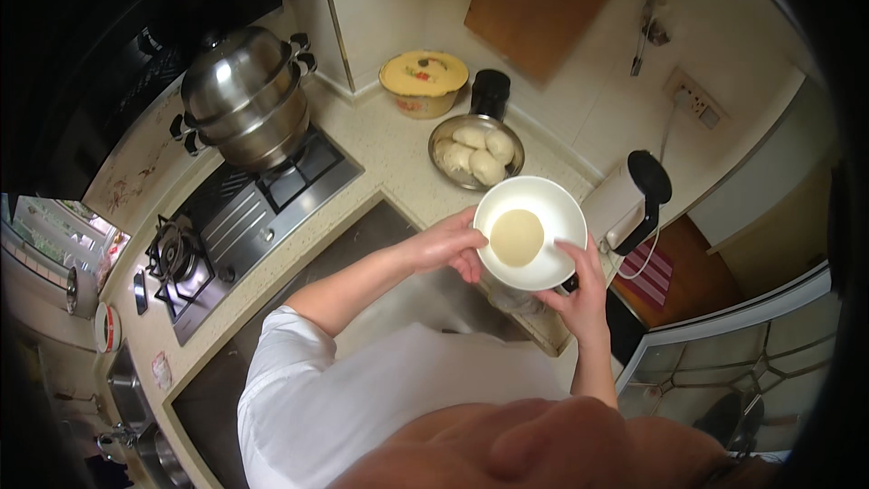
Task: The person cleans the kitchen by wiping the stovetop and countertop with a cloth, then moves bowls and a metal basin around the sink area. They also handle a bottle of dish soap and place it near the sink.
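Observation:
Both hands hold a white bowl-shaped pan (pixel 529 190) by opposite sides. My left hand (pixel 458 244) grips its left rim, thumb on top. My right hand (pixel 580 278) grips the lower right rim, beside a short black part that may be a handle. A round, flat, cream-coloured patch (pixel 517 238) shows inside the pan; whether it is dough, batter or liquid, I cannot tell. Just behind the pan, a round metal dish (pixel 438 166) holds several pale dough pieces (pixel 487 166).
A large steel steamer pot (pixel 248 102) stands on the gas hob (pixel 237 234) at left. Behind the dish are a yellow lidded enamel pot (pixel 424 85) and a black container (pixel 490 92). At right stands a white appliance with a black handle (pixel 628 200), its cord running to the wall socket (pixel 696 100).

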Tool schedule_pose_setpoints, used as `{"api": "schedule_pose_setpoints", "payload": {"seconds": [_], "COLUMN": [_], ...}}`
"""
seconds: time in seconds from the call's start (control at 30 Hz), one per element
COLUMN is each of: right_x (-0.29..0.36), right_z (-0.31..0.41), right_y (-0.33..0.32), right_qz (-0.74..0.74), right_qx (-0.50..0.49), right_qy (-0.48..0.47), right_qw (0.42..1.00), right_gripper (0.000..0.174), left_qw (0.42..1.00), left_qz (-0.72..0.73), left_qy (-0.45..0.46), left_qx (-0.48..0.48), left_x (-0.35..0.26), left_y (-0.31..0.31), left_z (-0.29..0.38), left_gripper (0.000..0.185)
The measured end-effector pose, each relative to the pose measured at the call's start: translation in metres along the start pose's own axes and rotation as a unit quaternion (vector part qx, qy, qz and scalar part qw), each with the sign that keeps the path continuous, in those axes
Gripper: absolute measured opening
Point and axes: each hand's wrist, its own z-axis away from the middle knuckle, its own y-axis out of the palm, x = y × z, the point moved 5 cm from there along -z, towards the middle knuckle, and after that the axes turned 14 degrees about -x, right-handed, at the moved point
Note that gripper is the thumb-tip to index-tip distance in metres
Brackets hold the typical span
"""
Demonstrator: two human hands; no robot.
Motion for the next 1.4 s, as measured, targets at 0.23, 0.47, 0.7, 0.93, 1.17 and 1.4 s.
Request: {"api": "schedule_pose_setpoints", "payload": {"seconds": [0.23,0.47,0.7,0.93,1.17,1.4], "right_x": [0.022,0.054,0.073,0.087,0.093,0.132], "right_z": [-0.006,-0.008,0.023,0.042,0.039,-0.012], "right_y": [-0.040,-0.079,-0.105,-0.122,-0.157,-0.207], "right_qz": [0.013,0.144,0.164,0.180,0.113,0.053], "right_qx": [-0.120,-0.179,-0.218,-0.247,-0.268,-0.266], "right_qy": [-0.051,-0.056,0.005,0.045,0.130,0.110], "right_qw": [0.991,0.972,0.962,0.951,0.948,0.956], "right_gripper": [0.049,0.048,0.050,0.051,0.050,0.049], "left_qw": [0.926,0.556,0.394,0.376,0.346,0.492], "left_qz": [-0.352,-0.321,-0.348,-0.392,-0.394,-0.395], "left_qy": [0.109,0.733,0.803,0.796,0.813,0.720], "left_qx": [0.083,-0.223,-0.281,-0.269,-0.254,-0.291], "left_x": [-0.096,-0.314,-0.404,-0.426,-0.423,-0.451], "left_y": [0.017,0.029,0.071,0.067,0.057,0.052], "left_z": [0.001,0.004,-0.001,-0.002,0.101,0.214], "left_gripper": [0.071,0.053,0.060,0.032,0.026,0.031]}}
